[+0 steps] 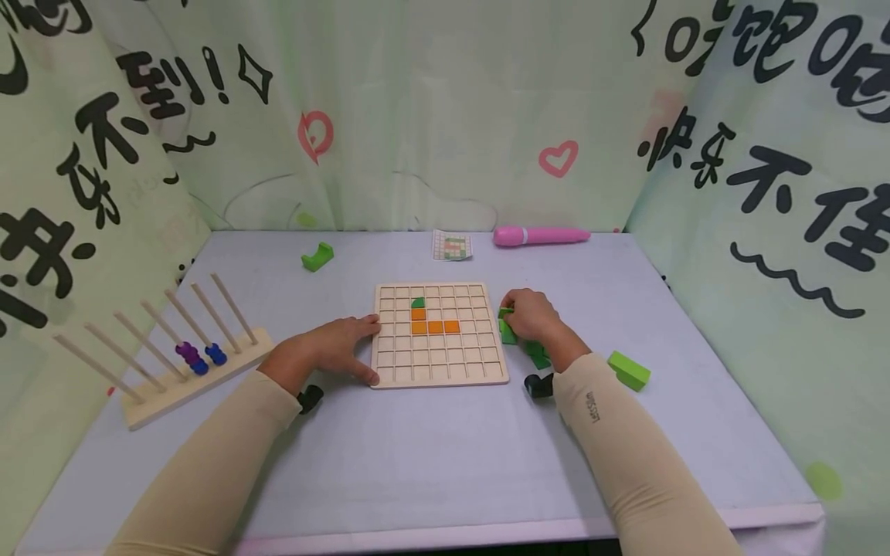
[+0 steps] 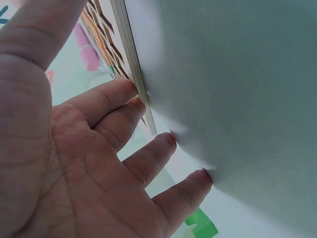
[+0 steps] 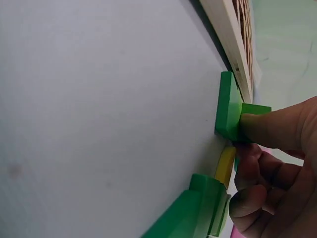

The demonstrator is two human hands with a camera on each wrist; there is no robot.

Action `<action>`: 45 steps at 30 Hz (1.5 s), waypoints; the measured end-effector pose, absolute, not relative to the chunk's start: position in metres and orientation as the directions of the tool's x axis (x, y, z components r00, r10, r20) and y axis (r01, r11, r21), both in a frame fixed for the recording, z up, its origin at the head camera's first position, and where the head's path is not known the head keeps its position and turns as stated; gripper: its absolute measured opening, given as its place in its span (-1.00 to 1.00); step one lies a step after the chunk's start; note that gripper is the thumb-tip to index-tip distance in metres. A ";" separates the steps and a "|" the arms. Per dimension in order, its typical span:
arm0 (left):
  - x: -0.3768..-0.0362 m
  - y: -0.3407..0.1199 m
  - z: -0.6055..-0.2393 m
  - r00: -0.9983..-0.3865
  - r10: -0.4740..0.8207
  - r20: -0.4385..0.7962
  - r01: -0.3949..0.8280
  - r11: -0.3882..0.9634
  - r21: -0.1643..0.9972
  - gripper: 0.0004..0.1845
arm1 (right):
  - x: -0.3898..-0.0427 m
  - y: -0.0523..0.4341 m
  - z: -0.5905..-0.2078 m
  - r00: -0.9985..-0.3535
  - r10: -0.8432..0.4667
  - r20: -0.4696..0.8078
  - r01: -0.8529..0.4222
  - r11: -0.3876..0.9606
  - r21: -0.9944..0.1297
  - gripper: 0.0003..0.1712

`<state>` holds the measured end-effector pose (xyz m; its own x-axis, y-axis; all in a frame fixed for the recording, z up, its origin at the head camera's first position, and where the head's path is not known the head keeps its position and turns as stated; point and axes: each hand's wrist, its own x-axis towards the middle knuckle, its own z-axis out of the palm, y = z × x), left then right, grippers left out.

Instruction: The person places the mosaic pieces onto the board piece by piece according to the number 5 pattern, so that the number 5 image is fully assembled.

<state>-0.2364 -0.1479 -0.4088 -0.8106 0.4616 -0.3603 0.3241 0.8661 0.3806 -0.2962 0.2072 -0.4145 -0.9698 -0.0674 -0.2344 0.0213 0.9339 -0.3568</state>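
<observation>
A wooden grid board (image 1: 439,369) lies in the middle of the table. It holds an L of orange tiles (image 1: 434,326) and one green tile (image 1: 418,303). My left hand (image 1: 344,346) rests open against the board's left edge, fingertips (image 2: 133,101) touching the board's side (image 2: 131,54) and the table. My right hand (image 1: 531,313) is just right of the board with its fingers curled on a green block (image 3: 229,111) that lies flat beside the board's edge (image 3: 230,29). A yellow piece (image 3: 225,166) and more green blocks (image 3: 198,213) lie under that hand.
A wooden rod rack (image 1: 188,367) with purple and blue beads stands at the left. A green arch piece (image 1: 317,255), a pattern card (image 1: 452,245) and a pink pen-like object (image 1: 541,235) lie at the back. A green block (image 1: 629,371) sits at the right. Curtains enclose the table.
</observation>
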 end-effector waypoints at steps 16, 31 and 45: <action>-0.236 -0.147 -0.408 -0.812 0.460 -0.360 0.324 0.867 0.378 0.12 | -0.298 0.192 -0.404 -0.969 -0.158 -0.192 -0.008 0.794 -0.608 -0.68; -0.236 -0.149 -0.408 -0.814 0.452 -0.366 0.310 0.869 0.385 0.12 | -0.306 0.151 -0.407 -0.959 -0.225 -0.173 -0.057 0.750 -0.659 -0.76; -0.238 -0.150 -0.410 -0.818 0.445 -0.364 0.294 0.868 0.400 0.12 | -0.328 0.114 -0.412 -0.949 -0.236 -0.209 -0.037 0.742 -0.669 -0.84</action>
